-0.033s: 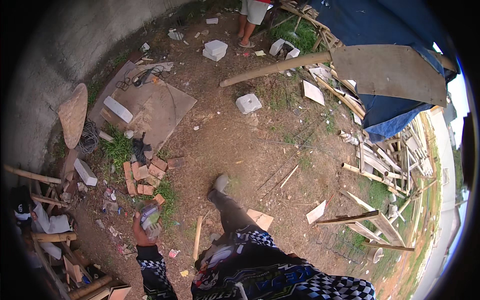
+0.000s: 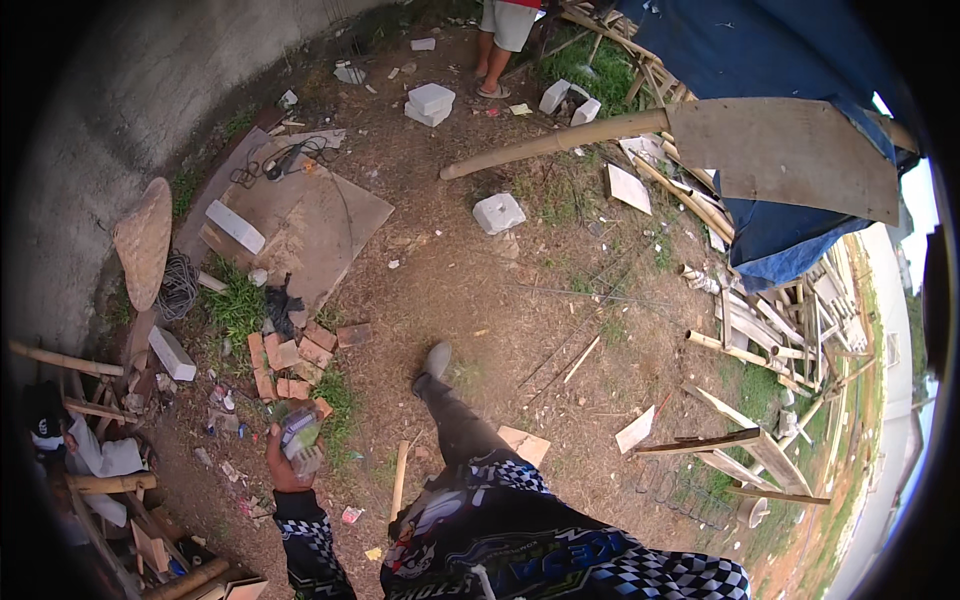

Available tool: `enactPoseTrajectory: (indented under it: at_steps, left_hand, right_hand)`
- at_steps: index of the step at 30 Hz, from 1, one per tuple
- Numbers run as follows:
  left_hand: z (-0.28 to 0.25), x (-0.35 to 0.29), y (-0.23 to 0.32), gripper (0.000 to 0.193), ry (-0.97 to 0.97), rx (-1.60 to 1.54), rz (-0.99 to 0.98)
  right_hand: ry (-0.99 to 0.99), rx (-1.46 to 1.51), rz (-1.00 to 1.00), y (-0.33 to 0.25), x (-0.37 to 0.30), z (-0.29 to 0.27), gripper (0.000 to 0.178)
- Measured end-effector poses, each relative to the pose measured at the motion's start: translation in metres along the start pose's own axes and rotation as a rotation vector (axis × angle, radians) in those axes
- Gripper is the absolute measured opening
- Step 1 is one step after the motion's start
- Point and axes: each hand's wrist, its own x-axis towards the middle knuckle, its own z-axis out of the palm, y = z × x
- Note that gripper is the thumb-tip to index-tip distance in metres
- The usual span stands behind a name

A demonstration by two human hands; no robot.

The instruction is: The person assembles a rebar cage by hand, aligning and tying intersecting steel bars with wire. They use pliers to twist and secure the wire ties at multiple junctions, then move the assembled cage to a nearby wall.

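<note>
My left hand [image 2: 288, 468] is raised at the lower left, its fingers closed around a small clear plastic pack [image 2: 300, 436]. The pack has a greenish and purplish look, and its contents are too blurred to name. Below it on the ground, just beyond the hand, lies a loose group of orange-red bricks [image 2: 284, 353] beside tufts of grass. My right hand does not show; only the checkered sleeve [image 2: 670, 578] on that side appears at the lower edge.
Ahead on the left, a board [image 2: 330, 225] carries a corded power tool [image 2: 283, 163]. White blocks [image 2: 498, 213] lie about the dirt. A bamboo pole [image 2: 550, 145] juts from under a blue tarp [image 2: 760, 50]. Timber [image 2: 800, 320] is piled right. Another person's legs [image 2: 495, 60] stand far ahead.
</note>
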Motion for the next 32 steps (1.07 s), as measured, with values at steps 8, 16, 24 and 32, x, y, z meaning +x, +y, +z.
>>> enactPoseTrajectory:
  at_steps: [8, 16, 24, 32]
  left_hand:
    - [0.109, 0.224, 0.017, 0.056, -0.037, -0.315, -0.111]
    - [0.211, 0.438, 0.08, 0.053, -0.096, -0.249, -0.182]
    - [0.319, 0.708, 0.152, 0.053, -0.324, -0.195, -0.253]
    - [0.464, 0.943, 0.214, 0.067, -0.467, -0.058, -0.45]
  right_hand:
    - [0.23, -0.087, -0.157, -0.241, 0.046, -0.321, 0.06]
    - [0.698, 0.817, -0.619, -0.556, -0.09, -0.786, 0.031]
    - [0.754, 0.888, -0.482, -0.675, -0.013, -0.882, 0.035]
    - [0.466, 1.189, -0.116, -0.701, 0.029, -0.833, 0.035]
